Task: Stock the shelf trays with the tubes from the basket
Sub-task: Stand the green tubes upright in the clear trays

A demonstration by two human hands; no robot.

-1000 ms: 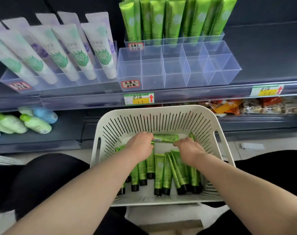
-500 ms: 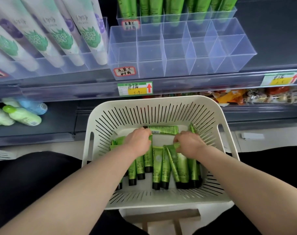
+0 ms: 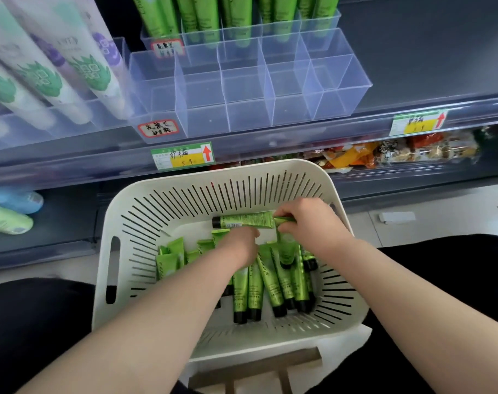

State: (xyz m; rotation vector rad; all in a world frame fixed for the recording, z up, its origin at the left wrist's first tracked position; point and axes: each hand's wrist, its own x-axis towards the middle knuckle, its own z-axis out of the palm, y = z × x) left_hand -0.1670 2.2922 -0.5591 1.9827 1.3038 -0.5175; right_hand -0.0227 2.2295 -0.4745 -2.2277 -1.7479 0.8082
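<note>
- Progress: the front clear divided tray [image 3: 250,120], up and beyond both hands, shows no tubes in any visible compartment. Judged from this, stocking of that tray has not begun.
- The rear tray [image 3: 318,24], farther beyond the hands, already carries standing green tubes [image 3: 202,12] in several compartments. Its top is cut off by the frame, so a full count is not possible.
- Remaining stock: a pile of loose green tubes [image 3: 270,285] lies on the floor of the white slotted basket [image 3: 185,183], under and on the near side of both hands, black caps mostly pointing toward the person. Most of the task appears outstanding.
- Right hand [image 3: 310,223]: fingers curled and clamped on the crimped end of a single green tube [image 3: 247,220]. The tube lies crosswise, reaching from this hand toward the left, its black cap free at the far end.
- That tube is inside the basket, just on the far side of the left hand and raised above the pile.
- Left hand [image 3: 237,245]: knuckles up, fingers bent down among the loose tubes just below the held tube. The fingertips are hidden, so whether it grips anything cannot be told.
- Judgement: the step in hand is picking a tube out of the basket; the carry up to the tray is not yet done.
</note>
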